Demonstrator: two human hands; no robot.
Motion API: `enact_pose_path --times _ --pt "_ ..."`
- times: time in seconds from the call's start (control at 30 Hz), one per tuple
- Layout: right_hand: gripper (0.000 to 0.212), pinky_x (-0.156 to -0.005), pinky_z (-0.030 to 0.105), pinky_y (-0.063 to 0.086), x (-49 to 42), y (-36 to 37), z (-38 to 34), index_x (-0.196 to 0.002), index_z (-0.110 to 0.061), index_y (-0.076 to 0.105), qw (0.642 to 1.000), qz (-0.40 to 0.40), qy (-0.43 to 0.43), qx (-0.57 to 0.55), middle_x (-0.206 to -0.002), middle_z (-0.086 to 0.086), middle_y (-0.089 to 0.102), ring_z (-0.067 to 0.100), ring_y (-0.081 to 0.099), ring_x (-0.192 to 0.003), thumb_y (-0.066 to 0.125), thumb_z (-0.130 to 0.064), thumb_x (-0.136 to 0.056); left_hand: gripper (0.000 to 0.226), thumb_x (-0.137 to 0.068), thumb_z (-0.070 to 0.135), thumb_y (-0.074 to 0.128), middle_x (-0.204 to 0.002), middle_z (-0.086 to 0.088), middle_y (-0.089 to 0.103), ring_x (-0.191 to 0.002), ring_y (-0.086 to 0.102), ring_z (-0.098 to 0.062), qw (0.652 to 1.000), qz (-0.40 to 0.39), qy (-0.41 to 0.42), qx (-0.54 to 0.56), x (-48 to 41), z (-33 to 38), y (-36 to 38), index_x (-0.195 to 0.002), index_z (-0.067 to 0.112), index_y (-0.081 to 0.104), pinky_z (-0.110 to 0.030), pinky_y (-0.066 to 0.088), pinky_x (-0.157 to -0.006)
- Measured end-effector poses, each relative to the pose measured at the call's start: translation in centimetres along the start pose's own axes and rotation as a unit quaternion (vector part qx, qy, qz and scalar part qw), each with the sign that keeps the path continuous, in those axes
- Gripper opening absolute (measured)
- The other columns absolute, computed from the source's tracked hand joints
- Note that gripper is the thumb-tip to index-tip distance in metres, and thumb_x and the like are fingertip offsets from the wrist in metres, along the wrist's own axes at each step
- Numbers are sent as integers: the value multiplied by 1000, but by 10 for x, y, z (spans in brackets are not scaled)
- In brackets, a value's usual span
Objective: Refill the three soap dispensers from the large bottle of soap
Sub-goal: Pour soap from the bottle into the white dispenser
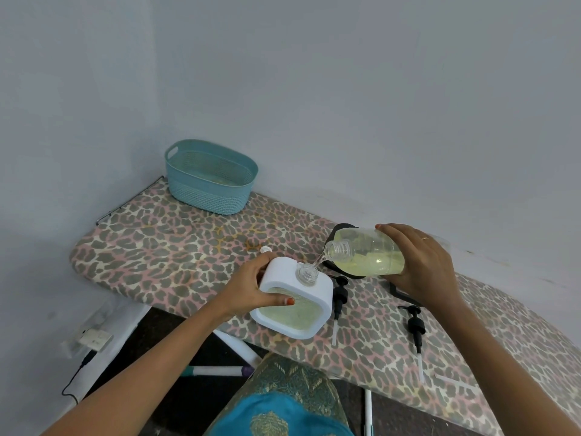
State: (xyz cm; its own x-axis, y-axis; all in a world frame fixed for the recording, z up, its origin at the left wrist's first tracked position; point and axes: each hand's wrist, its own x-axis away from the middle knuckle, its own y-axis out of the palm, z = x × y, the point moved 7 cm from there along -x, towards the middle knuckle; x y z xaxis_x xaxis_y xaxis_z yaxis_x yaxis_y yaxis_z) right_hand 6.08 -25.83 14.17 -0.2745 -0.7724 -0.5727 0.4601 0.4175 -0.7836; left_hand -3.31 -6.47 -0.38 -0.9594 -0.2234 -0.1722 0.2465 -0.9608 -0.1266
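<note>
My left hand [251,291] grips a square white soap dispenser [298,313] by its left side, tilted, its clear neck open at the top. My right hand [421,265] holds the large clear bottle [367,254] of pale yellow soap on its side, mouth pointing left. A thin stream of soap runs from the bottle's mouth into the dispenser's neck. Two black pump heads lie on the board: one [339,294] just right of the dispenser, another [415,325] farther right. A black dispenser [341,228] shows partly behind the bottle.
The work surface is a leopard-print ironing board [176,253] against a wall corner. A teal plastic basket [209,177] stands at its far left end. A small white cap [265,249] lies behind my left hand. A power strip and cable lie on the floor at left.
</note>
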Motion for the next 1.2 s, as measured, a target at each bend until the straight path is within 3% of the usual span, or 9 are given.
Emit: enact_pose_path --times 0.3,0.8,1.07,1.2 --pt "67 -68 41 54 0 -1 0 -107 -1 65 1000 3 0 0 -100 15 69 33 68 -85 90 -24 -49 68 -52 38 82 -103 -10 63 -95 64 -21 1000 1 6 -1 -1 -3 0 -110 12 56 -46 54 -83" --pt "68 -71 41 54 0 -1 1 -107 -2 65 1000 3 -4 4 -100 15 69 33 68 -87 91 -26 -48 68 -53 38 82 -103 -12 63 -94 64 -20 1000 4 14 -2 -1 -4 0 -109 9 55 -45 54 -81" --pt "68 -71 40 54 1 0 2 -107 -2 65 1000 2 -4 5 -100 14 69 32 68 -87 91 -26 -48 62 -53 38 82 -103 -1 63 -95 64 -15 1000 0 7 9 -1 -3 3 -107 24 57 -38 55 -82" --pt "67 -71 41 54 2 -1 2 -106 -2 65 1000 6 -7 7 -100 15 69 33 68 -86 89 -28 -50 68 -50 43 84 -103 -1 63 -95 64 -15 1000 -3 10 13 0 -1 4 -108 21 56 -40 55 -82"
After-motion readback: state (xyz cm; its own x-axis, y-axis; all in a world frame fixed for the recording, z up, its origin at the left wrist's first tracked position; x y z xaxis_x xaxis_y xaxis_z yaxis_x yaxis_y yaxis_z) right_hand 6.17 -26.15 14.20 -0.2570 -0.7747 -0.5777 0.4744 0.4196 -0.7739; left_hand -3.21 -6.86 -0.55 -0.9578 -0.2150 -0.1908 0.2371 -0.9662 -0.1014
